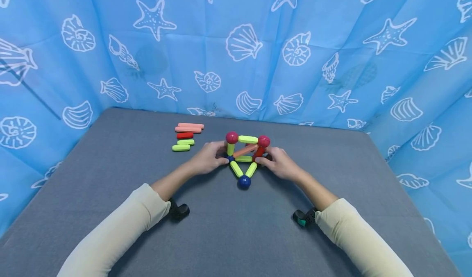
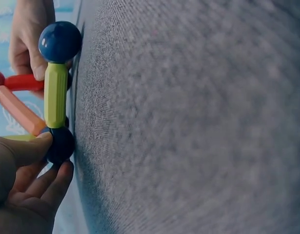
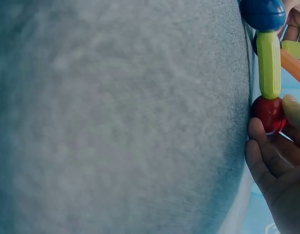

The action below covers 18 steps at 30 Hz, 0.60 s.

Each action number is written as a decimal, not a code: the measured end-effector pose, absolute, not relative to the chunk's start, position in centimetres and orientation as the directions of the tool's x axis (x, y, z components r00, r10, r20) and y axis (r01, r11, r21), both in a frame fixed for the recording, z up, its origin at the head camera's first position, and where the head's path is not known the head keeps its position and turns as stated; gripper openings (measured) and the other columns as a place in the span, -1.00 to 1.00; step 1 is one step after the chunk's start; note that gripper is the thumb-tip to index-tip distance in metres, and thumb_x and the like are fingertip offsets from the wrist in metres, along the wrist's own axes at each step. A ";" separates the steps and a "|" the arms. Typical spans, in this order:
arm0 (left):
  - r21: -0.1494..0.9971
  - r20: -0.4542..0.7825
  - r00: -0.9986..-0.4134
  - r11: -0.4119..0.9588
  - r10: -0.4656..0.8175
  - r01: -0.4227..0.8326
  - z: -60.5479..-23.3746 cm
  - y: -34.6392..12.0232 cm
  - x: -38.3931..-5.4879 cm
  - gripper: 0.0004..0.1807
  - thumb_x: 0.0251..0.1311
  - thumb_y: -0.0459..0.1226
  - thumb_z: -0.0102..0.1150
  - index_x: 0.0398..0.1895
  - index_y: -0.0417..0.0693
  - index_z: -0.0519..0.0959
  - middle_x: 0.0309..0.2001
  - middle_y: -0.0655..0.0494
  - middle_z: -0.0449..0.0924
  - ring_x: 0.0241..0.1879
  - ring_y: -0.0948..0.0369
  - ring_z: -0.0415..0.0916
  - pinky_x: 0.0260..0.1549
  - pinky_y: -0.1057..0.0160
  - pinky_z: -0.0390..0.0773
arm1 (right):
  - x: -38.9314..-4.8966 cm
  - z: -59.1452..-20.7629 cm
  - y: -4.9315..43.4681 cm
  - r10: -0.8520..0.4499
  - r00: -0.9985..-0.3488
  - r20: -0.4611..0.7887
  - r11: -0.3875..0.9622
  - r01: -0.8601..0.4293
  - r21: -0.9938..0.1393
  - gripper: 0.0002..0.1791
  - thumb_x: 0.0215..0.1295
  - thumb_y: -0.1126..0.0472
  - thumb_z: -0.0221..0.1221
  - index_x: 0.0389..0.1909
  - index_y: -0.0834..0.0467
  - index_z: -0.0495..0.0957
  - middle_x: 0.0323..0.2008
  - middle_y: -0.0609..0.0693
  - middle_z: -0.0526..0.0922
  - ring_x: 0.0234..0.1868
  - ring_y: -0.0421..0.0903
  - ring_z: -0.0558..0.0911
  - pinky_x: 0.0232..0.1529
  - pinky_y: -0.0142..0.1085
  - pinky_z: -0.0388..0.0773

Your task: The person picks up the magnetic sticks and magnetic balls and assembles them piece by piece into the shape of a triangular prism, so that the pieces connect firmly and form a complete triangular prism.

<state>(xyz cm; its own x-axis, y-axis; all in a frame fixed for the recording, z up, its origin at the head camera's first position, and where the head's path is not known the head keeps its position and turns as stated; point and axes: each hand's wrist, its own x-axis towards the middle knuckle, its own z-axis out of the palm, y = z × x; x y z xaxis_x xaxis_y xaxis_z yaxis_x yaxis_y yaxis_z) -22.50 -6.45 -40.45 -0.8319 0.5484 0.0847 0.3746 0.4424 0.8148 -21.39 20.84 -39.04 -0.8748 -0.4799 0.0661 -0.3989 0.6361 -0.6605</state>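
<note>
Between the hands, a frame of magnetic rods and balls stands on the grey table. My left hand [image 1: 208,159] pinches a blue ball [image 2: 62,146] at its left corner, thumb on the near side. At the right corner, my right hand [image 1: 282,164] holds a red ball [image 3: 268,115] between thumb and fingers. Two yellow-green rods [image 1: 251,170] run from these corners to a front blue ball [image 1: 244,182]. Higher up, a yellow-green rod [image 1: 248,139] joins two red balls [image 1: 232,137]. An orange rod [image 1: 245,150] slants across, and a red rod [image 1: 259,153] rises at the right. Fingers hide the back.
Left of the frame lie loose rods: two orange rods [image 1: 189,129], a short red rod [image 1: 185,135] and two yellow-green rods [image 1: 181,148]. A blue curtain [image 1: 206,55] with shell prints hangs behind the grey table [image 1: 236,236]. Both wrists carry dark camera mounts [image 1: 180,212].
</note>
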 end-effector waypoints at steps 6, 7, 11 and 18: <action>0.802 0.076 -0.816 0.451 0.573 0.392 -40.4 -6.7 -22.6 -0.41 0.26 -0.45 0.24 0.36 -0.25 0.36 0.29 -0.16 0.46 0.28 -0.01 0.45 0.23 0.06 0.43 | -21.3 -38.9 20.9 -0.477 -0.878 0.041 0.647 -0.382 -0.660 -0.78 0.40 0.19 0.22 -0.13 0.28 0.61 -0.43 0.01 0.58 -0.43 -0.13 0.48 -0.41 -0.29 0.44; 0.800 0.074 -0.814 0.454 0.576 0.393 -40.2 -6.9 -22.6 -0.41 0.26 -0.45 0.25 0.36 -0.24 0.36 0.28 -0.15 0.48 0.26 0.00 0.46 0.22 0.06 0.44 | -21.2 -38.9 20.9 -0.478 -0.877 0.040 0.646 -0.382 -0.661 -0.78 0.40 0.19 0.22 -0.13 0.28 0.61 -0.42 0.01 0.59 -0.43 -0.13 0.48 -0.41 -0.29 0.45; 0.776 0.113 -0.822 0.467 0.558 0.424 -39.4 -8.5 -22.7 -0.47 0.22 -0.45 0.28 0.28 -0.21 0.46 0.18 -0.11 0.57 0.11 0.03 0.58 0.11 0.05 0.54 | -21.1 -38.8 20.9 -0.481 -0.876 0.046 0.638 -0.385 -0.667 -0.79 0.40 0.19 0.22 -0.12 0.28 0.61 -0.40 0.03 0.60 -0.42 -0.13 0.49 -0.39 -0.29 0.46; 0.723 0.235 -0.877 0.528 0.419 0.446 -38.8 -14.3 -23.3 -0.57 0.15 -0.49 0.33 0.12 -0.29 0.55 0.00 -0.15 0.64 -0.07 0.00 0.63 -0.06 -0.04 0.60 | -21.1 -38.9 21.0 -0.491 -0.869 0.063 0.630 -0.404 -0.663 -0.79 0.40 0.21 0.22 -0.12 0.29 0.61 -0.42 0.02 0.58 -0.42 -0.14 0.48 -0.40 -0.30 0.44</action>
<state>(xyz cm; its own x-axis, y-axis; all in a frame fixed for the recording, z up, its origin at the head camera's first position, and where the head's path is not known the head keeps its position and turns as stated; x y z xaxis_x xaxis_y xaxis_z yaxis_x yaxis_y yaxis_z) -23.31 -14.27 -38.80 -0.8769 0.4193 0.2349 0.4460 0.5275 0.7231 -21.13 20.95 -38.85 -0.8686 -0.4915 0.0627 -0.4042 0.6298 -0.6633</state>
